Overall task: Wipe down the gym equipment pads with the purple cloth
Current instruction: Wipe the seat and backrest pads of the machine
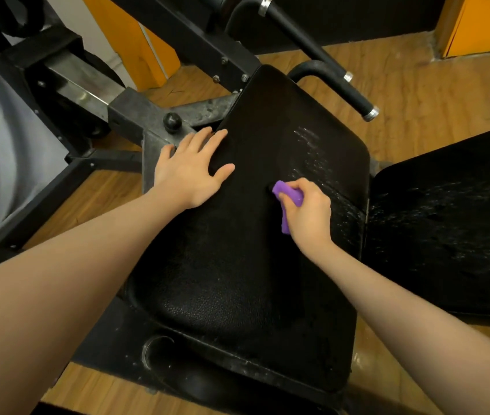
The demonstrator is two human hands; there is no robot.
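- Below everything I see a wooden floor, its planks showing on all sides of the machine.
- A black steel frame runs from the upper left down to the middle, with a round black knob on it just beyond my left fingertips.
- The big black seat pad fills the middle of my view, tilted so its far end points up and right; wet streaks glisten along its right side.
- A second black pad sits just beside it on the right, also speckled with wet streaks.
- Two black handle bars with metal end caps stick out past the far end of the seat pad.
- My left hand lies flat on the left edge of the seat pad, fingers straight and spread, holding nothing.
- My right hand is on the seat pad's right half, well apart from the left, fingers curled tight round the cloth.
- The purple cloth is bunched in that right hand, pressed against the seat pad beside the wet streaks; one end pokes out past the fingers, another hangs below the thumb side.
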